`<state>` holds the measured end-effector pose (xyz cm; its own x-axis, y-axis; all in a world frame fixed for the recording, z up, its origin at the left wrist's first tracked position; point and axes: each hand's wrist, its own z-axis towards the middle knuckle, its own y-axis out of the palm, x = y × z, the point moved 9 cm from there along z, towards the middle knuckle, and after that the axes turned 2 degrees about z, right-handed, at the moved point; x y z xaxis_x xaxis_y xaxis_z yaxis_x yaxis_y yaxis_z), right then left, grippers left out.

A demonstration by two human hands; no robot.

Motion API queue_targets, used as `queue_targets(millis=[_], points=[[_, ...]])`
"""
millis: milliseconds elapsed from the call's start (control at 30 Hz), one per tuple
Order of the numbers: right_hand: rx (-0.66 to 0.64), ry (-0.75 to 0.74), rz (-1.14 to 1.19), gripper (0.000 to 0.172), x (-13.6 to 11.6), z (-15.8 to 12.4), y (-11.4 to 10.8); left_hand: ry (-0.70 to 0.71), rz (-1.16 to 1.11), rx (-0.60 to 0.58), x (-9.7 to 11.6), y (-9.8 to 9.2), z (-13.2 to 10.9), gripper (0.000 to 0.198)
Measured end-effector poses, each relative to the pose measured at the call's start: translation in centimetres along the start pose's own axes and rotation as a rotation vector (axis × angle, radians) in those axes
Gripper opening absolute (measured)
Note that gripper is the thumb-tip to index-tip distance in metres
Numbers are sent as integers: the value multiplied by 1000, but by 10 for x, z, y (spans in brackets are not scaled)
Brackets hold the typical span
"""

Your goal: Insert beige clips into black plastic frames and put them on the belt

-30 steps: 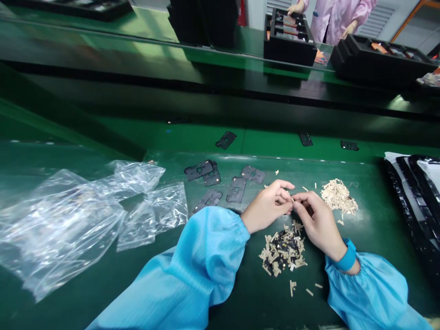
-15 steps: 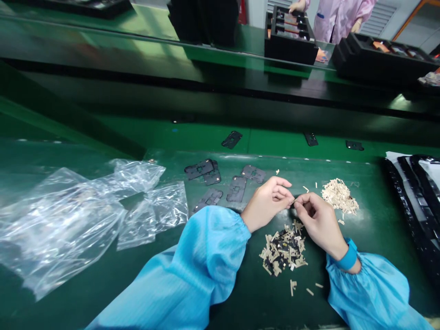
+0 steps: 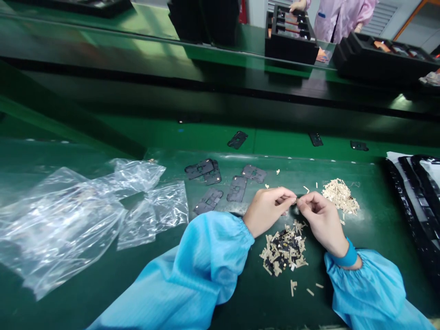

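Note:
My left hand (image 3: 268,208) and my right hand (image 3: 321,217) meet fingertip to fingertip above the green mat, both pinched on one tiny part too small to name. Just below them lies a heap of small tan-and-black pieces (image 3: 283,250). A second heap of pale tan strips (image 3: 340,195) sits right of my right hand. Several flat dark grey plates (image 3: 237,188) lie just beyond my left hand.
Crumpled clear plastic bags (image 3: 85,215) cover the left of the mat. Black trays (image 3: 417,197) stand at the right edge. Loose dark plates (image 3: 238,139) ride the green belt behind. Across it, a person in pink (image 3: 338,18) works by black trays (image 3: 290,39).
Both hands stay pinched together and have dipped slightly; my left index finger has curled down. The plates on the belt behind have drifted to the right.

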<state>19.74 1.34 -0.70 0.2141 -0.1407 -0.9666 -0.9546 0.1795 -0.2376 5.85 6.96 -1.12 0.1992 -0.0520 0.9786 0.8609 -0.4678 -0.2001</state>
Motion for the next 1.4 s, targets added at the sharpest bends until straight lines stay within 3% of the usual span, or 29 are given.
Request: queue_targets(millis=[200,600,833,933,1033,1100,1200,1400], points=[[24,21,20,30,4,0,-1,125,170,-15,13,2,-6,16],[-20,3,-38,13,4,-2,3,105,137,-69,8,3,-3,15],[25,34,44,17,2,2,-4,226,269,143,20,-17,-3,18],[32,54,72,18,4,3,-6,276,375,122,24,-16,-3,30],[26,55,74,18,5,3,-6,291,396,116,25,-14,-4,15],[24,51,76,18,5,3,-6,301,359,89,25,-11,-4,18],[24,40,81,18,3,2,-5,247,292,8,23,-6,-2,21],[4,-18,23,15,-2,0,-1,7,121,-162,5,6,1,13]])
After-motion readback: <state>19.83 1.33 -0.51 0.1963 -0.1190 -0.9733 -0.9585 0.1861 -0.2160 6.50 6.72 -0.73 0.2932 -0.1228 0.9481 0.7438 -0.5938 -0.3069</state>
